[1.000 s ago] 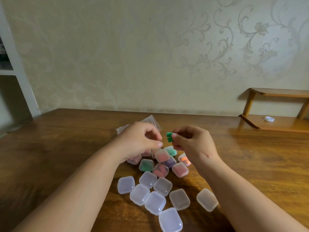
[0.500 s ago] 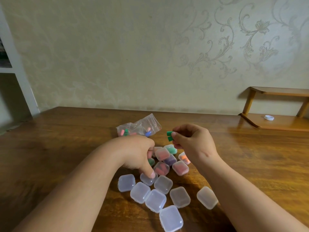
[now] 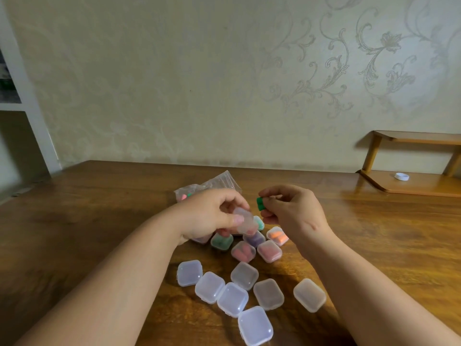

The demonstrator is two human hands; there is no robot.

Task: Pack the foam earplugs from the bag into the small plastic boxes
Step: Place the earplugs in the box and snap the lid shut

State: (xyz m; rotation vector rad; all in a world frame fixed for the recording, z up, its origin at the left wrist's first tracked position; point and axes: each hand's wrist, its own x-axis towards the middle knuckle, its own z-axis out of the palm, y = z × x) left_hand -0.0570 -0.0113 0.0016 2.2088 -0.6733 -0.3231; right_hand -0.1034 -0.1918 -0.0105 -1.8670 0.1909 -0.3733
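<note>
My left hand (image 3: 209,216) holds a small clear plastic box (image 3: 243,219) lifted above the table. Just right of it, my right hand (image 3: 291,211) pinches a pair of green foam earplugs (image 3: 260,204) between thumb and fingers. Behind my left hand lies the clear bag (image 3: 219,183) with coloured earplugs inside, partly hidden. Several closed boxes with coloured earplugs, such as an orange one (image 3: 277,236) and a pink one (image 3: 244,251), sit below my hands. Nearer me lie several empty clear boxes (image 3: 232,298).
The wooden table (image 3: 87,221) runs to a wallpapered wall. A low wooden shelf (image 3: 411,183) at the back right carries a white cap (image 3: 402,176). A white shelving unit (image 3: 22,96) stands at the left edge.
My left hand reached down to the empty boxes, picked one up and raised it beside the earplugs. My right hand stayed in place with the green earplugs.
</note>
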